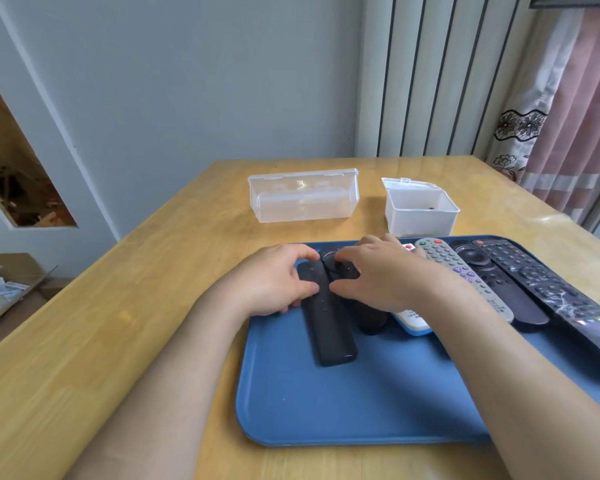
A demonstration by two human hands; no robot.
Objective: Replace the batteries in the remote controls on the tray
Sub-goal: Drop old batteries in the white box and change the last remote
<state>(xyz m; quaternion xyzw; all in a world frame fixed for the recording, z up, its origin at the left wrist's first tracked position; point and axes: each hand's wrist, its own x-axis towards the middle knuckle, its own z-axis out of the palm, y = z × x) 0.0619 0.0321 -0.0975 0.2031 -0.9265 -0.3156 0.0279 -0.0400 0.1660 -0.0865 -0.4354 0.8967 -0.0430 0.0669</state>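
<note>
A blue tray (326, 403) lies on the wooden table with several remote controls side by side. At the left end is a slim black remote (329, 334). My left hand (274, 282) curls its fingers round this remote's upper left side. My right hand (385, 275) reaches over a second black remote (369, 318) with fingertips on its round pad near the top. To the right lie a white-and-blue remote (414, 323), a grey remote (454, 268), a black remote (499, 282) and a long black patterned remote (561, 303).
Behind the tray stand a clear plastic box (303, 199) with its lid up and a smaller white box (420, 211) with something dark inside. The table's left edge (84, 306) drops to a floor with a cardboard box (11, 282). A curtain (568, 116) hangs at the right.
</note>
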